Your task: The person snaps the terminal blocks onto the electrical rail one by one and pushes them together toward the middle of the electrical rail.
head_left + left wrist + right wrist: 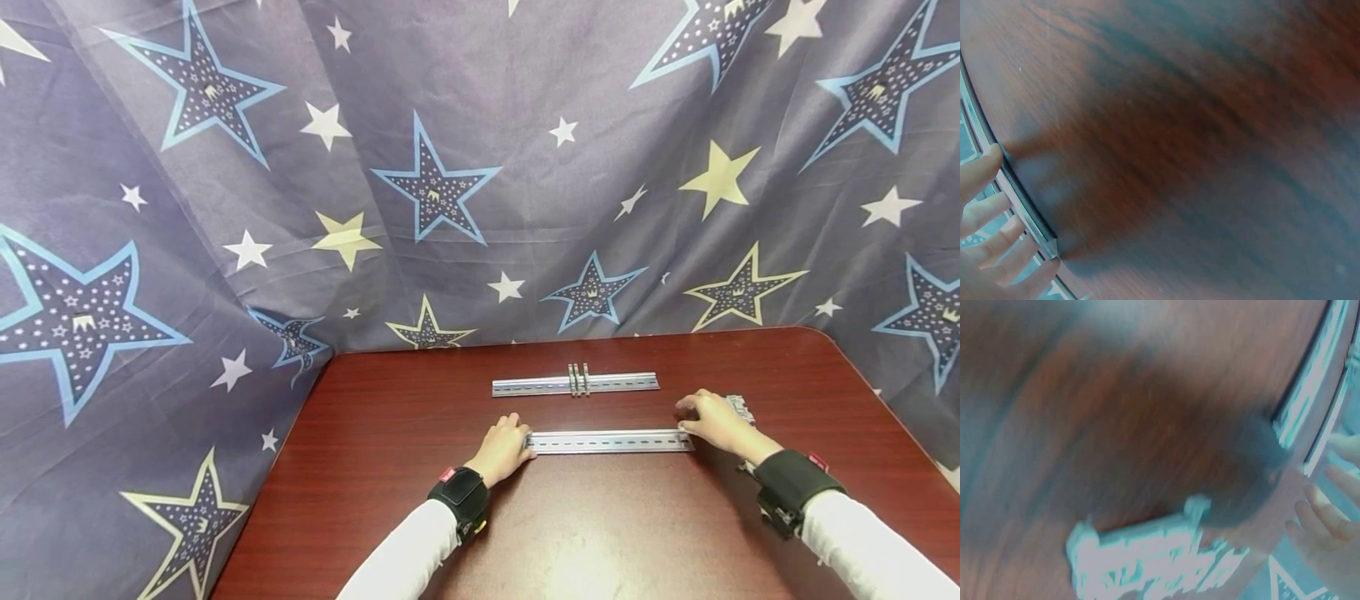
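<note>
A slotted metal DIN rail [611, 442] lies lengthwise across the table. My left hand [501, 448] holds its left end, the thumb at the near edge and the fingers over the rail, as the left wrist view also shows. At the right end is my right hand [716, 421]; in the blurred right wrist view its fingers [1325, 515] look extended and apart from the rail end. Beside that hand lies a cluster of small pale fittings [1147, 559], partly hidden in the head view. Their exact kind is too blurred to tell.
Farther back, a second DIN rail [622, 382] lies parallel, with 3 thin clip-like pieces [578, 380] standing across its middle. The reddish-brown table [390, 417] meets a star-patterned curtain [525, 208] at its back and sides.
</note>
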`<state>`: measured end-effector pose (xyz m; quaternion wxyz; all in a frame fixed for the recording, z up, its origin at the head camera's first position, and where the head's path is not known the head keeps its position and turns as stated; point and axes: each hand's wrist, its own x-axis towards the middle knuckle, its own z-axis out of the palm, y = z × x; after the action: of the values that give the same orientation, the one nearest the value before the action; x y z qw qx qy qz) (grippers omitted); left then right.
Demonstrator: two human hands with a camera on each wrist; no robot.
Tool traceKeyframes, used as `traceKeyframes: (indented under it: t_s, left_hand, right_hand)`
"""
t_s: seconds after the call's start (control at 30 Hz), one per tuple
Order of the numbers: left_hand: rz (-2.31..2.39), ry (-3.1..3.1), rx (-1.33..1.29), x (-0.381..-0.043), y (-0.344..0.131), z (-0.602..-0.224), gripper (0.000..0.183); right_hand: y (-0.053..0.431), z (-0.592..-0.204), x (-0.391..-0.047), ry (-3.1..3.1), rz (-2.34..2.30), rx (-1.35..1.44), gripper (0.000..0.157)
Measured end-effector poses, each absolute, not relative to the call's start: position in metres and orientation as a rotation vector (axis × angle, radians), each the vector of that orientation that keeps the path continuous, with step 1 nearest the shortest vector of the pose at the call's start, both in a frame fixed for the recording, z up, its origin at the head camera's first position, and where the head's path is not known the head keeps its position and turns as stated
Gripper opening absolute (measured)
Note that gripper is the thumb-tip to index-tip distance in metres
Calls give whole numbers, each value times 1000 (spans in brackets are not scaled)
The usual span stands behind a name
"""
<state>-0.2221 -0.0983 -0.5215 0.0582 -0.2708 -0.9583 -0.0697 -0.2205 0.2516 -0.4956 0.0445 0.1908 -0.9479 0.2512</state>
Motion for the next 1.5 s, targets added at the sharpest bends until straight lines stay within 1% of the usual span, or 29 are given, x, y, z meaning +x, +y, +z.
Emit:
traceKeyframes:
  t_s: [0.27, 0.6, 0.87, 1.2, 1.37, 1.5]
  left_hand:
    - [-194, -2904, -823, -222, -99, -521, 30]
    - [-195, -2884, -834, -220, -100, -521, 31]
    - [-197, -2889, -818, -219, -100, -523, 31]
    - [-193, -2877, -829, -220, -100, -524, 30]
    - [-206, -2872, -828, -220, -101, -525, 30]
    - [-210, -2872, -825, -220, -101, -526, 31]
  right_hand:
    - [278, -492, -235, -2948, 694, 434, 24]
    - [293, -494, -236, -2944, 647, 243, 30]
    - [299, -498, -234, -2954, 594, 147, 26]
    - [303, -502, -228, -3068, 618, -149, 38]
    - [304, -508, -230, -3029, 602, -113, 37]
    - [304, -511, -232, -2976, 564, -58, 34]
